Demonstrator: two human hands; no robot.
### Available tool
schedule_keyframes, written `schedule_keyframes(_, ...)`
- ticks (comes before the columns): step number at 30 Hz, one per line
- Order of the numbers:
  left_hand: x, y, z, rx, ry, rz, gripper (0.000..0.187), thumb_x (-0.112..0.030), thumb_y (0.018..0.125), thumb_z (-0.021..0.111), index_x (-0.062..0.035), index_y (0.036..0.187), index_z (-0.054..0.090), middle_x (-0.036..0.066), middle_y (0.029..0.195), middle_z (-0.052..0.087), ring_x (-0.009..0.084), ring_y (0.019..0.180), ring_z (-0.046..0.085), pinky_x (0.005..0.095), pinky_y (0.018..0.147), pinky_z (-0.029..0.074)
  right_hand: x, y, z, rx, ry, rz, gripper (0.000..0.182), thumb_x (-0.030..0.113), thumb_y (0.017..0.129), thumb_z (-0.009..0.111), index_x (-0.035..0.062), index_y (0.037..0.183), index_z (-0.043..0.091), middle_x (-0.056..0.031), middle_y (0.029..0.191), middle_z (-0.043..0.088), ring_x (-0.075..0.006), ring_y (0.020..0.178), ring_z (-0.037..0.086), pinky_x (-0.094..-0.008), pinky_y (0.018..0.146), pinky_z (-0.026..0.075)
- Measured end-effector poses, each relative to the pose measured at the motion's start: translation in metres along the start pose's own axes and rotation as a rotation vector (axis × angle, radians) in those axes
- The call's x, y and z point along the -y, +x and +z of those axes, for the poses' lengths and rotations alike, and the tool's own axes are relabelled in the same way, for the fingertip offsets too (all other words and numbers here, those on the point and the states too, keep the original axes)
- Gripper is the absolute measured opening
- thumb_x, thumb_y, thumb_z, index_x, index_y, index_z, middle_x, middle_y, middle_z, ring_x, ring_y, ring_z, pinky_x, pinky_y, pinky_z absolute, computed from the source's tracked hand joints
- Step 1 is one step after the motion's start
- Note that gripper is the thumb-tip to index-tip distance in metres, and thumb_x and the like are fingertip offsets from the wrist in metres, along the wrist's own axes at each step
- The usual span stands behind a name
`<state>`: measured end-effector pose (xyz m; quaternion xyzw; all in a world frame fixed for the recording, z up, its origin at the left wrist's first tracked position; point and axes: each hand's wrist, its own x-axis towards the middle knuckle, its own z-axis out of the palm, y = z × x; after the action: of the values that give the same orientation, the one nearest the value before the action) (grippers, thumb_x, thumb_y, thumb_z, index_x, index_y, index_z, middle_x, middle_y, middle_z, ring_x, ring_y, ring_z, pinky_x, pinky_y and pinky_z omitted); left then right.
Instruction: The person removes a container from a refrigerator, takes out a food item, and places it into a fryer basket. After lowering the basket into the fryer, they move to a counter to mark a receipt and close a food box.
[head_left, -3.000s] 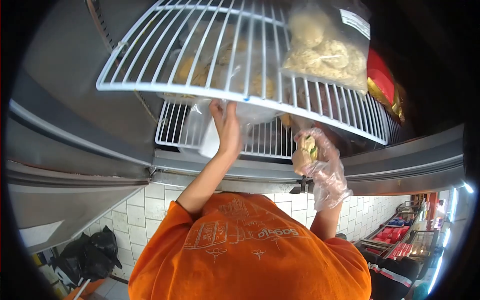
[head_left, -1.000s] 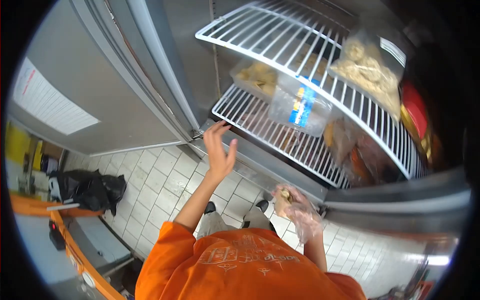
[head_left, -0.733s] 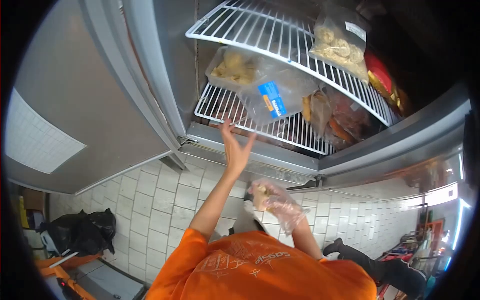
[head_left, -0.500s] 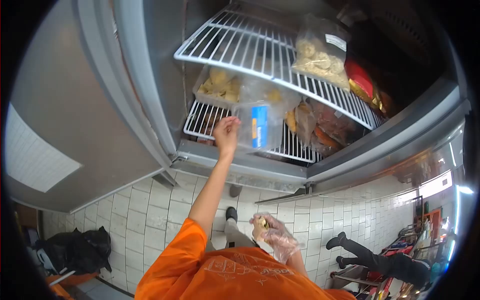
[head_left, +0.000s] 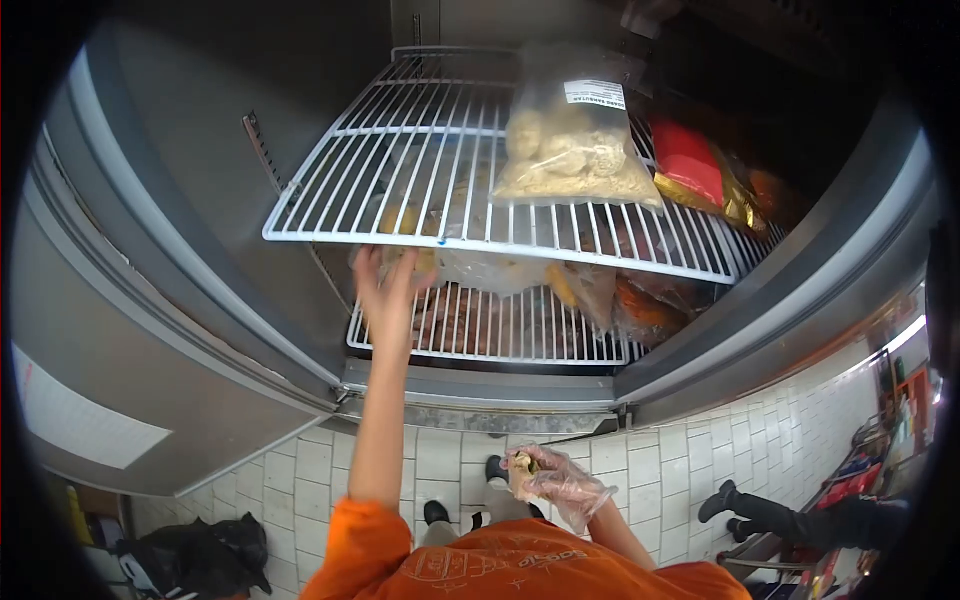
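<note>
My left hand [head_left: 385,285] is bare and reaches under the front edge of the upper wire shelf [head_left: 350,238]. Its fingers are spread against a clear plastic container with yellow pieces [head_left: 425,262], partly hidden by the shelf bars. Whether the fingertips grip it does not show. My right hand [head_left: 565,485] wears a clear plastic glove and stays low before my orange shirt. It is closed around a small tan piece of food with a darker middle [head_left: 522,470], whose exact kind I cannot make out.
A bag of pale yellow pieces [head_left: 575,160] and a red and gold packet [head_left: 695,170] lie on the upper shelf. Bagged food [head_left: 645,310] rests on the lower shelf [head_left: 500,350]. The fridge door [head_left: 150,400] stands open at left. Another person's legs [head_left: 760,510] are at right.
The clear container with the blue label has gone from the shelf front, back under the upper shelf. My left hand has moved left and its fingers have spread. The view has shifted closer.
</note>
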<state>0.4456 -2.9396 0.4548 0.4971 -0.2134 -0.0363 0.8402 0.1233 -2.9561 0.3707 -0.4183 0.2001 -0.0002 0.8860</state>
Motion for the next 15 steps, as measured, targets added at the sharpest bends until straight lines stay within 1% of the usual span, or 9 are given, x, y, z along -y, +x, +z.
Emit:
schedule_keyframes(1,-0.024,-0.036,-0.027,-0.024,0.060,0.016,0.056,-0.007,0.090,0.062,0.0016,0.138,0.034,0.021,0.136,0.045,0.0266,0.108,0.062,0.0311,0.069,0.060,-0.004,0.010,-0.009,0.066,-0.124,-0.034,0.065,0.026,0.078,0.079,0.0102,0.133,0.050,-0.0037,0.122,0.057,-0.0170,0.115,0.053,-0.0344,0.099,0.043)
schedule_keyframes(3,-0.019,-0.089,-0.123,-0.206,0.297,0.036,0.053,-0.011,0.092,0.058,-0.0027,0.139,0.035,0.020,0.134,0.049,0.0252,0.104,0.063,0.0289,0.066,0.060,-0.011,0.022,-0.010,0.087,-0.168,-0.024,0.065,0.027,0.078,0.079,0.0106,0.133,0.050,-0.0032,0.121,0.057,-0.0162,0.114,0.053,-0.0337,0.099,0.043)
schedule_keyframes(5,-0.004,-0.130,-0.267,-0.418,0.547,-0.056,0.031,-0.026,0.096,0.051,-0.0053,0.119,0.053,0.014,0.126,0.058,0.0189,0.101,0.061,0.0312,0.071,0.052,-0.009,0.022,0.006,0.121,-0.224,-0.029,0.062,0.026,0.078,0.079,0.0114,0.132,0.051,-0.0017,0.118,0.057,-0.0145,0.110,0.053,-0.0311,0.097,0.044)
schedule_keyframes(6,-0.010,-0.141,-0.321,-0.696,0.608,0.008,0.027,-0.030,0.097,0.049,-0.0067,0.108,0.057,0.011,0.116,0.062,0.0178,0.100,0.060,0.0304,0.072,0.047,-0.013,0.021,0.014,0.114,-0.215,-0.025,0.062,0.026,0.078,0.079,0.0114,0.132,0.051,-0.0017,0.118,0.057,-0.0145,0.110,0.053,-0.0311,0.097,0.044)
schedule_keyframes(7,-0.024,-0.150,-0.386,-0.949,0.578,0.028,0.029,-0.032,0.098,0.047,-0.0067,0.106,0.058,0.009,0.103,0.063,0.0173,0.093,0.059,0.0301,0.070,0.046,-0.020,0.021,0.022,0.114,-0.207,-0.021,0.061,0.020,0.079,0.077,0.0104,0.133,0.050,-0.0026,0.121,0.056,-0.0151,0.113,0.053,-0.0321,0.098,0.044)
schedule_keyframes(8,-0.059,-0.155,-0.433,-1.012,0.694,0.091,0.030,-0.032,0.098,0.044,-0.0064,0.105,0.058,0.008,0.096,0.060,0.0177,0.090,0.057,0.0303,0.069,0.045,-0.031,0.021,0.031,0.112,-0.198,-0.026,0.060,0.015,0.080,0.075,0.0093,0.133,0.049,-0.0036,0.124,0.055,-0.0156,0.115,0.052,-0.0332,0.099,0.045)
schedule_keyframes(12,-0.149,-0.153,-0.572,-1.564,0.677,0.414,0.041,-0.038,0.093,0.042,-0.0029,0.100,0.063,0.013,0.096,0.064,0.0287,0.088,0.060,0.0395,0.075,0.048,-0.077,0.009,0.079,0.024,-0.110,0.008,0.061,0.015,0.078,0.076,0.0099,0.133,0.050,-0.0050,0.123,0.055,-0.0166,0.114,0.053,-0.0323,0.097,0.045)
schedule_keyframes(14,-0.193,-0.133,-0.646,-2.026,0.790,0.120,0.048,-0.041,0.091,0.044,0.0007,0.093,0.067,0.020,0.089,0.067,0.0374,0.090,0.062,0.0478,0.079,0.048,-0.097,-0.001,0.104,-0.006,-0.067,-0.007,0.061,0.015,0.078,0.076,0.0103,0.133,0.050,-0.0048,0.124,0.055,-0.0168,0.114,0.052,-0.0317,0.097,0.043)
schedule_keyframes(15,-0.200,-0.125,-0.741,-2.031,0.856,0.068,0.050,-0.041,0.091,0.044,0.0022,0.090,0.068,0.024,0.088,0.067,0.0405,0.092,0.062,0.0508,0.080,0.048,-0.105,-0.007,0.114,0.002,-0.031,0.056,0.060,0.016,0.077,0.076,0.0105,0.132,0.051,-0.0048,0.124,0.054,-0.0165,0.114,0.051,-0.0314,0.097,0.042)
